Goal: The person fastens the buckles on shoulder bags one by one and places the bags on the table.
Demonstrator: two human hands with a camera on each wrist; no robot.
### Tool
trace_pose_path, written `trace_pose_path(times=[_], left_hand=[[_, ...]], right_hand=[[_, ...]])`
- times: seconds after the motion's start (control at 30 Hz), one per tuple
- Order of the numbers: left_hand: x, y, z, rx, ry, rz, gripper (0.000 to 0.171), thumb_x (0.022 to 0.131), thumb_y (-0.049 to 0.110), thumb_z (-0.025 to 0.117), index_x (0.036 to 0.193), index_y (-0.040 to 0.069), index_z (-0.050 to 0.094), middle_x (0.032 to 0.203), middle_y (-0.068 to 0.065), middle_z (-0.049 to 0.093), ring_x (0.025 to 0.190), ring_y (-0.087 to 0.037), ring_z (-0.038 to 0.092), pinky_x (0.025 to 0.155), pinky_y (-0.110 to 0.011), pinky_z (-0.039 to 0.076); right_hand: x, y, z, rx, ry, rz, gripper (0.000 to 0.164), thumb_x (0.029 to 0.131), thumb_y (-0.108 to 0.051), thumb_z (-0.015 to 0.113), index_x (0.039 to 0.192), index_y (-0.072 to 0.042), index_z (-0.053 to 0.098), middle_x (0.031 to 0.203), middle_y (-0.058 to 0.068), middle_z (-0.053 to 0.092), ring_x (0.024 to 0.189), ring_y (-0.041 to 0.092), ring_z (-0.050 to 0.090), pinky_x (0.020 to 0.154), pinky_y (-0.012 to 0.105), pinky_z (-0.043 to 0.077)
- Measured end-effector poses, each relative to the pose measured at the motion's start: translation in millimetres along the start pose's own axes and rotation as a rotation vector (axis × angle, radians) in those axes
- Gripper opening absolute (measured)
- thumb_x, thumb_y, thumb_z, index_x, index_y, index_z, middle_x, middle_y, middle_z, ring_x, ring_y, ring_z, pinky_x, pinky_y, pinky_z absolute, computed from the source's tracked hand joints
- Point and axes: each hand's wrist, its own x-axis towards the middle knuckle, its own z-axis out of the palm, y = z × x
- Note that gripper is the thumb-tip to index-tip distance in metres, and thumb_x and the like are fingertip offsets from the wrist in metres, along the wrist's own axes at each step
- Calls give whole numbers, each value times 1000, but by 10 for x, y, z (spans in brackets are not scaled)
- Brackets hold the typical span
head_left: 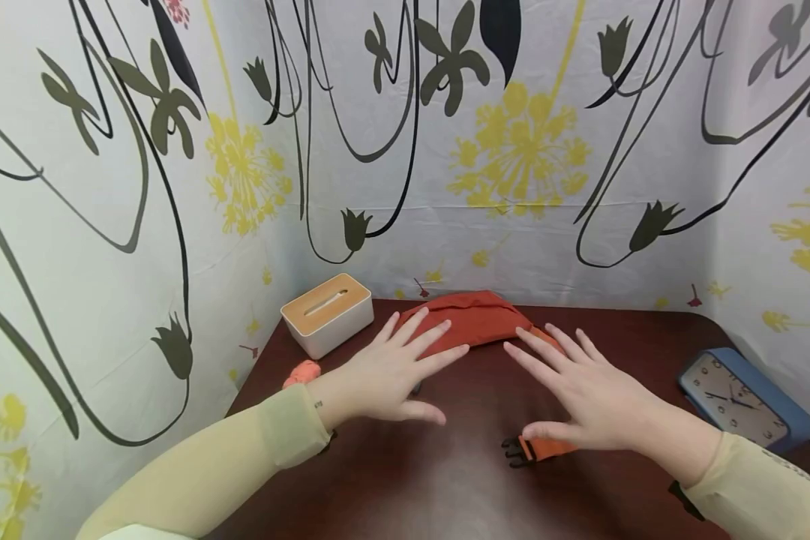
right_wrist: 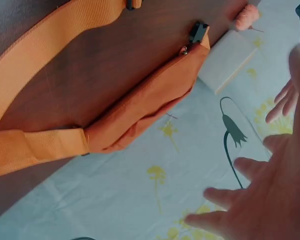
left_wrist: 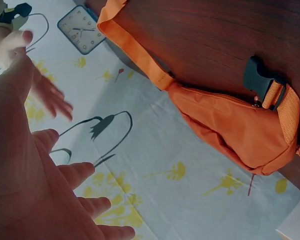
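Note:
An orange waist bag (head_left: 475, 319) lies at the back of the dark table, its strap (right_wrist: 45, 150) running off one end. A black buckle half (left_wrist: 260, 80) sits at the bag's other end, beside a zipper. The strap's pronged buckle half (head_left: 515, 452) shows below my right thumb. My left hand (head_left: 394, 371) hovers over the table in front of the bag, fingers spread, holding nothing. Opposite it, my right hand (head_left: 590, 394) is likewise spread and bare, above the strap, part of which it hides.
A white tissue box (head_left: 331, 315) with a wooden lid stands at the back left. Near it lies a coral-coloured bundle (head_left: 301, 373), partly behind my left wrist. A blue-framed clock (head_left: 749, 397) leans at the right. Patterned cloth (head_left: 405, 187) walls the table's back and sides.

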Motion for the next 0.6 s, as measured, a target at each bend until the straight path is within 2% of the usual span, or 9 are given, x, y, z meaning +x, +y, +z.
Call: trace_pose_path(times=[0.07,0.23,0.4,0.5,0.6], left_hand=[[5,-27,23,-17,-6,-14,102,95,88,54,176,45,9,188,-1,7,175,-40,-1,134,-73,15],[11,-107,80,-83,-20,-61,101,97,86,55,176,46,7,188,-2,12,174,-39,7,134,-71,21],[30,-189,155,-104,0,-97,98,100,80,56,177,40,11,186,-5,21,170,-38,26,133,-60,33],[41,-242,227,-111,42,-114,94,103,74,59,177,33,20,183,-7,29,163,-38,39,130,-54,40],[44,-305,331,-147,82,-148,89,104,67,63,176,27,28,181,-8,35,153,-36,49,125,-51,45]], right_hand=[[-6,16,42,22,-38,0,108,91,-87,63,176,-33,25,179,8,37,160,52,37,116,82,37],[-31,77,162,123,-139,-4,103,92,-87,58,173,-28,35,171,11,48,153,47,49,112,71,49],[-58,132,310,212,-227,14,92,94,-69,75,168,-24,45,163,11,57,146,40,58,108,64,55],[-70,152,421,229,-232,21,83,94,-57,83,163,-22,53,155,7,63,138,35,64,105,60,57],[-88,171,535,247,-229,38,78,92,-56,85,157,-21,60,148,3,66,127,30,67,99,53,59]])
